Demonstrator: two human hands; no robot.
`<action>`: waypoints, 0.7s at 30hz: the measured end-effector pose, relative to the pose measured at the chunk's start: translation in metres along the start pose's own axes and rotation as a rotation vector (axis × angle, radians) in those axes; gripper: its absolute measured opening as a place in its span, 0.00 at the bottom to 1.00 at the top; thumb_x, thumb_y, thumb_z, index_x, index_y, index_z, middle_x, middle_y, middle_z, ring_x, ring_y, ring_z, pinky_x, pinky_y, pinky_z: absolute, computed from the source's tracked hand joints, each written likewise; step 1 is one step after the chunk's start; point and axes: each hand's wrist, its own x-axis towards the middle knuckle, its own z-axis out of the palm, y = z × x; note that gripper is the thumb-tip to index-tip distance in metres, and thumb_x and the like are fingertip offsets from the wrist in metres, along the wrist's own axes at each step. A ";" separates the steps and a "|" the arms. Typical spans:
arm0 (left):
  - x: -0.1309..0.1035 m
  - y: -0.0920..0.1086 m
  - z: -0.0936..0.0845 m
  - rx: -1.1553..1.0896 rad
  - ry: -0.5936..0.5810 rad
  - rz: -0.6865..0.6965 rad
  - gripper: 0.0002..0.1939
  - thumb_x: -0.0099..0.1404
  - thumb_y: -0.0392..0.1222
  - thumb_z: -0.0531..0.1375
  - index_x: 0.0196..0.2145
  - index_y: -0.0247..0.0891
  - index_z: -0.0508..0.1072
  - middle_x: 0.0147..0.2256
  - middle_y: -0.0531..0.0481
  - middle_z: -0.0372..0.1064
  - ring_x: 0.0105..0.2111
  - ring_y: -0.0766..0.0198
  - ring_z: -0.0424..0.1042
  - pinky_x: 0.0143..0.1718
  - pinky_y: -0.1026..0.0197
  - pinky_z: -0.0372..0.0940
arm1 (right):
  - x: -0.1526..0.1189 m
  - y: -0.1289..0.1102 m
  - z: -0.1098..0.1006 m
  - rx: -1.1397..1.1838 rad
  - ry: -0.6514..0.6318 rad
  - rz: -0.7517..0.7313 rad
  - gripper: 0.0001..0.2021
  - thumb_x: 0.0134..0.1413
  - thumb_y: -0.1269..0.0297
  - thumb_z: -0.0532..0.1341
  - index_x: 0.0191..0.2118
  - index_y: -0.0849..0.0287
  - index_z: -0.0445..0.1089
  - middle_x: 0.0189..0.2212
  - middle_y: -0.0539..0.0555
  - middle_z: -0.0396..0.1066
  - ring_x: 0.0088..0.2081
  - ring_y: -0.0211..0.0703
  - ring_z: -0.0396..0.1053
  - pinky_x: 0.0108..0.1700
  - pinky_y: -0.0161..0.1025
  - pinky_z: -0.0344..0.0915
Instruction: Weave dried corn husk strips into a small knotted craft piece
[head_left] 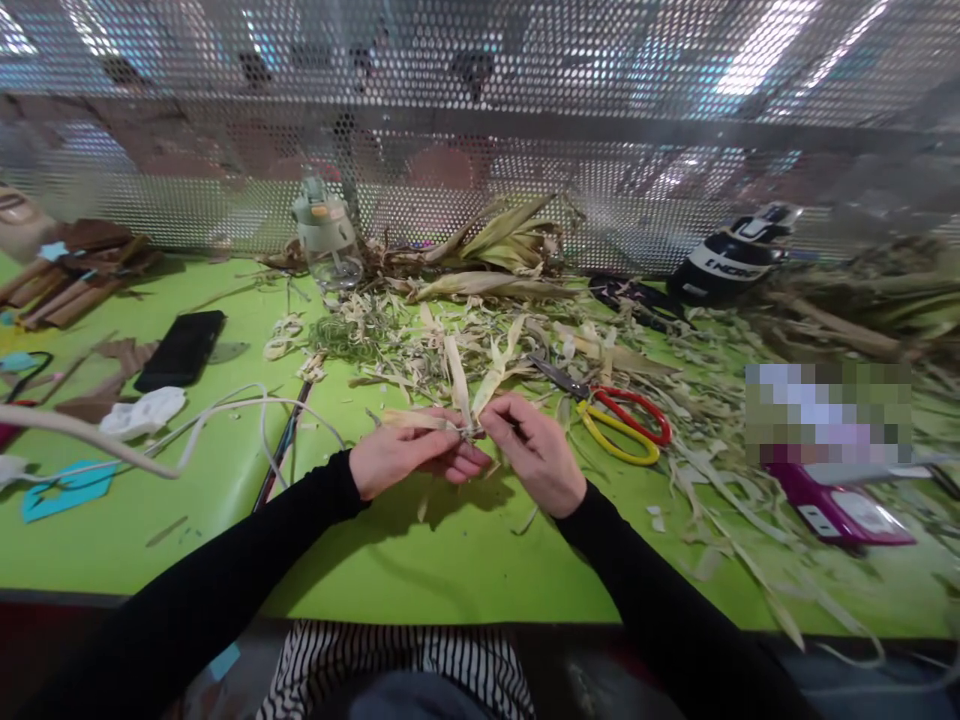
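Observation:
Near the front of the green table, a small bundle of dried corn husk strips (459, 375) fans upward and to the left from between my hands. My left hand (409, 445) pinches the bundle at its gathered base, thumb on top. From the other side my right hand (529, 445) grips the same base between thumb and index finger. The exact point of contact is partly covered by the fingers. Scissors (622, 420) with one red and one yellow handle lie just to the right of my right hand, blades toward the husk scraps (390, 330).
A clear bottle (330, 240) and larger husks (510, 240) stand along the perforated metal screen (465, 130). A black bottle (727, 260) leans at back right. On the left lie a phone (182, 350) and white cables (187, 440). A magenta device (847, 505) sits at right.

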 end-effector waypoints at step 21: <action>-0.007 0.009 0.003 0.139 -0.060 0.001 0.15 0.54 0.47 0.66 0.29 0.32 0.68 0.29 0.44 0.76 0.29 0.63 0.76 0.33 0.62 0.70 | -0.002 -0.007 -0.004 0.092 -0.087 0.001 0.11 0.59 0.60 0.54 0.27 0.57 0.62 0.22 0.48 0.60 0.25 0.36 0.58 0.28 0.34 0.55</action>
